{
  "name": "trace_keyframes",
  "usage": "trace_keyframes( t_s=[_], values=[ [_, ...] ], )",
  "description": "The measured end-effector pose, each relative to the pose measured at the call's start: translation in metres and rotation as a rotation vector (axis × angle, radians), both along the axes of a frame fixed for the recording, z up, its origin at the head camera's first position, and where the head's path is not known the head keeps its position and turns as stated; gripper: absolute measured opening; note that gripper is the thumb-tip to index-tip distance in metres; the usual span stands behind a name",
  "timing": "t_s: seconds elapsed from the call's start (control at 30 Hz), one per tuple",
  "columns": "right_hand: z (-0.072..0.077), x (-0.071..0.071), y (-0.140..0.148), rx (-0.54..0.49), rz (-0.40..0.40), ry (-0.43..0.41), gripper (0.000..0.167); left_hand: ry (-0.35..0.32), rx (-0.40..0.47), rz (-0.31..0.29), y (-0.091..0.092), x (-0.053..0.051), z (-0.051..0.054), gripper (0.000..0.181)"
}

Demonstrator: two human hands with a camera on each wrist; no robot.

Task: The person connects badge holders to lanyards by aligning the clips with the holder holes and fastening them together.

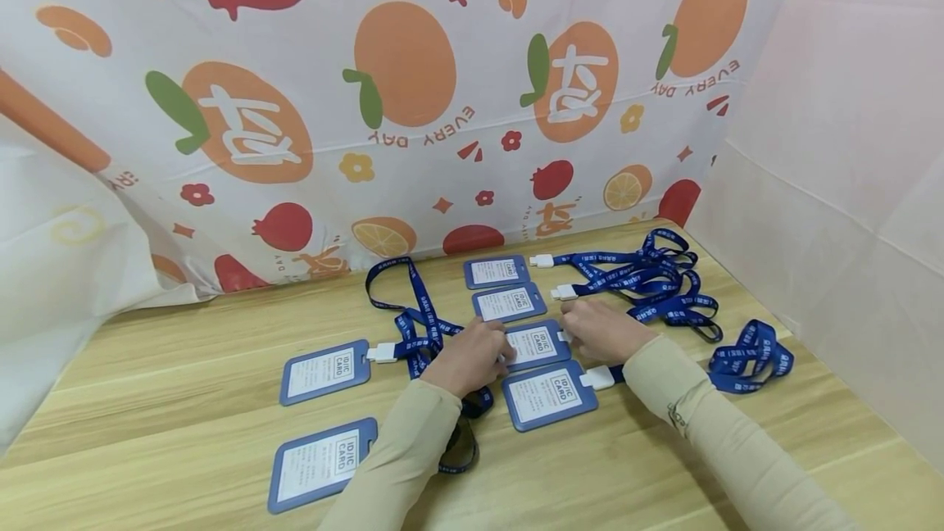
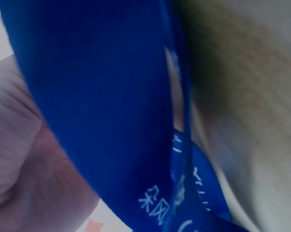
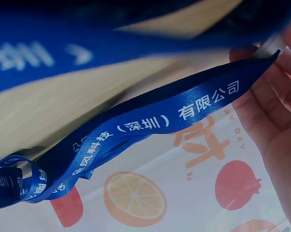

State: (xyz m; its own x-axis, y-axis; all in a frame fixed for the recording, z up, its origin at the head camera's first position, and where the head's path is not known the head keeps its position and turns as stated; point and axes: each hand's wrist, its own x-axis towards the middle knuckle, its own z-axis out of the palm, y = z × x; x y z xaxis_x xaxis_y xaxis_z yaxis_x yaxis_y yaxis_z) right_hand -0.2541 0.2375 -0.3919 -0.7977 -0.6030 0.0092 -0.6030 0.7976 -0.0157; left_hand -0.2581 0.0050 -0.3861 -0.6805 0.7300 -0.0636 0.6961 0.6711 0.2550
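My left hand [image 1: 472, 355] pinches the left edge of a blue ID card holder [image 1: 537, 344] in the right column on the table. At that holder's other end, my right hand [image 1: 601, 329] grips the white clip of a blue lanyard; the right wrist view shows the printed lanyard strap [image 3: 155, 118] running from the fingers. The clip meets the holder's slot, but the fingers hide whether it is hooked in. Just below lies another card holder [image 1: 549, 396] with a white clip [image 1: 597, 378] at its slot. In the left wrist view, a blue strap [image 2: 97, 111] covers much of the left hand.
Two card holders [image 1: 496, 271] [image 1: 509, 301] lie behind, beside white clips [image 1: 564, 292] of tangled lanyards [image 1: 664, 281]. A coiled lanyard [image 1: 752, 359] rests at right. On the left are a holder with lanyard [image 1: 324, 371] and another holder [image 1: 322, 465], partly behind the left sleeve. Printed cloth hangs behind.
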Motion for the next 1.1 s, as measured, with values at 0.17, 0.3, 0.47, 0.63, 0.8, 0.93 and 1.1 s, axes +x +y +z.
trace_keyframes(
  t_s=[0.17,0.3,0.47,0.63,0.8,0.93,1.1],
  values=[
    [0.0003,0.0004,-0.0004,0.013,-0.008,-0.002,0.014,0.008,0.002,-0.009,-0.0002,-0.0002,-0.0005,0.015],
    [0.0007,-0.0002,-0.0008,-0.002,0.004,0.004,0.014,0.008,0.000,-0.007,-0.0003,-0.0004,0.0003,0.016],
    [0.0007,-0.0007,-0.0006,-0.003,0.009,0.000,0.014,0.000,-0.006,0.002,-0.0002,-0.0001,0.0011,0.017],
    [0.0016,-0.0014,0.0005,-0.002,-0.002,-0.018,0.014,0.005,-0.012,-0.003,0.0006,-0.0006,0.0003,0.018],
    [0.0038,-0.0019,0.0007,0.002,-0.017,-0.037,0.013,0.008,-0.020,-0.004,0.0017,-0.0027,0.0017,0.018],
    [0.0053,-0.0027,0.0012,-0.005,-0.028,-0.053,0.015,0.006,-0.016,-0.001,0.0016,-0.0026,0.0039,0.017],
    [0.0059,-0.0030,0.0036,-0.015,-0.036,-0.068,0.014,0.015,-0.012,-0.002,0.0016,0.0009,0.0053,0.018]
  ],
)
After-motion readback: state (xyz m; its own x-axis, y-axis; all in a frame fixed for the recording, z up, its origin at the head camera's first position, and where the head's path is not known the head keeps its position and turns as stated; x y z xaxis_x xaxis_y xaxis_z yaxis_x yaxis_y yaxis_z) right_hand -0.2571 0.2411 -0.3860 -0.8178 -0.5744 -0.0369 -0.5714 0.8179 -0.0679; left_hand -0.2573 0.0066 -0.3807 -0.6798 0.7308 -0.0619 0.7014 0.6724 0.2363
